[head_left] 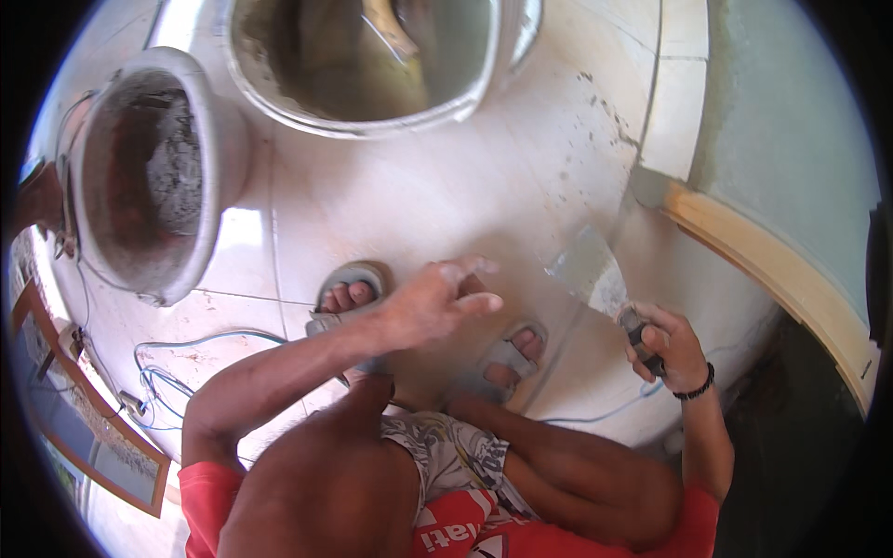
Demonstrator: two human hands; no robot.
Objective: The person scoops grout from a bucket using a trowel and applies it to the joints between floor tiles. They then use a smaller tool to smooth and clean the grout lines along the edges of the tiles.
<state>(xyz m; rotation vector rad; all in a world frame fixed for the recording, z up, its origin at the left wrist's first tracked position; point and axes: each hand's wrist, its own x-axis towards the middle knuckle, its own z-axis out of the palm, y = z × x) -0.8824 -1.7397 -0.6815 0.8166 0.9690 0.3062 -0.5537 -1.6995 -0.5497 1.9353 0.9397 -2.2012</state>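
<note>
My left hand (456,293) hovers above the tiled floor between my sandalled feet, fingers loosely apart and holding nothing. On the right, my right hand (668,344) grips the dark handle of a wide putty knife (593,270), whose metal blade is smeared with grey and points up and to the left. Beside it, a pale wooden strip (763,260) runs along the edge of a grey-green surface (786,130). At the top, a large tub (367,126) holds murky water and a wooden-handled tool (391,33).
A pale bucket (214,177) with grey mortar inside stands at the left. A bluish cable (209,339) lies looped on the white tiles (335,200). At the far left edge are a wooden-framed panel (93,409) and a plug (130,405).
</note>
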